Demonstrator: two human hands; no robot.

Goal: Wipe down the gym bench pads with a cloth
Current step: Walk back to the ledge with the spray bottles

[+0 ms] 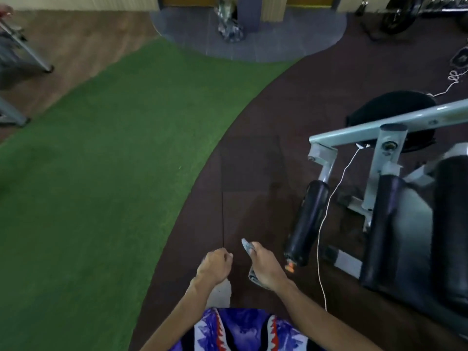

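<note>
Two hands low in the view, both left of the bench [405,262], over dark rubber floor [253,173]. Right hand [264,268]: fingers curled tight around a grey cloth [246,245], one end of which sticks out above the fist and another below it. Left hand [214,266]: fingers curled in; whether they grip anything cannot be told. Cloth well apart from the bench pads, touching none.

Bench: pale metal frame [379,125] carrying black roller pads. Nearest to the right hand, one roller pad [307,224] with an orange end cap [289,267]; further right, a second roller [385,229] and a third at the frame's right edge. A round black pad [395,105] lies behind the frame bar. A thin white cord [326,214] hangs from the frame down past the first roller.

Left of the bench: a broad band of bare rubber floor, then a curved edge onto green turf [101,160]. Beyond the turf, wood-look flooring [76,44] and legs of another metal frame [27,51]. Far from the bench, top right, a weight plate [397,16], blurred.

Containers: not discernible.
</note>
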